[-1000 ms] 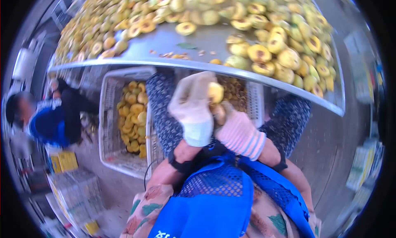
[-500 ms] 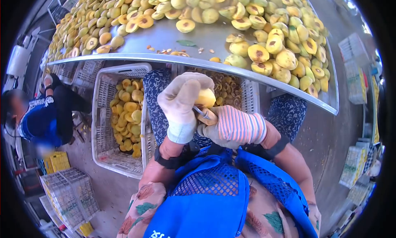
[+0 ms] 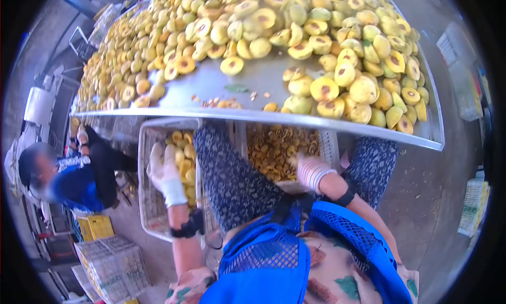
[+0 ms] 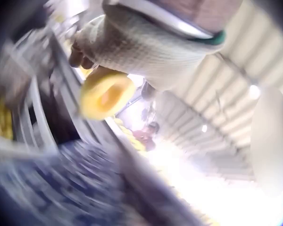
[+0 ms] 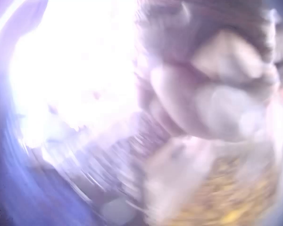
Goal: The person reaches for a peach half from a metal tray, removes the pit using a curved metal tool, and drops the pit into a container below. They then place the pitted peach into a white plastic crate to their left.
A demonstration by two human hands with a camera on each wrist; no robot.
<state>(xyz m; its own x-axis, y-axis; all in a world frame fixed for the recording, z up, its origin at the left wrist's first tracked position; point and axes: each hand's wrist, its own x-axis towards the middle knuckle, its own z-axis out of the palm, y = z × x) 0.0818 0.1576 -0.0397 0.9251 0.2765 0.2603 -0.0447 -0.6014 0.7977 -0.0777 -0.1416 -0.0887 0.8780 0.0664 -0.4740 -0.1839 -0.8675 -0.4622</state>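
Note:
My gloved left hand [image 3: 164,172] reaches over the left white crate [image 3: 143,198], its fingers extended above the yellow peach halves [image 3: 187,164]. In the left wrist view, a hollowed peach half [image 4: 104,96] is close below the gloved fingers, apart from the thumb. My right hand [image 3: 313,172], in a striped glove, is over the near side of another crate [image 3: 329,148] of brown-yellow pit scraps [image 3: 279,151]. Its curled fingers grip a tan wooden-handled tool [image 5: 228,54], blurred in the right wrist view; the tool's metal end is hidden.
A metal table [image 3: 200,93] heaped with halved peaches [image 3: 363,90] spans the front, its raised edge above my knees. A seated person [image 3: 79,180] works at the left. Stacked crates [image 3: 113,264] stand on the floor nearby.
My hands were together working on a peach half with the wooden-handled tool. They have parted: the left moved left over the crate, the right shifted right with the tool.

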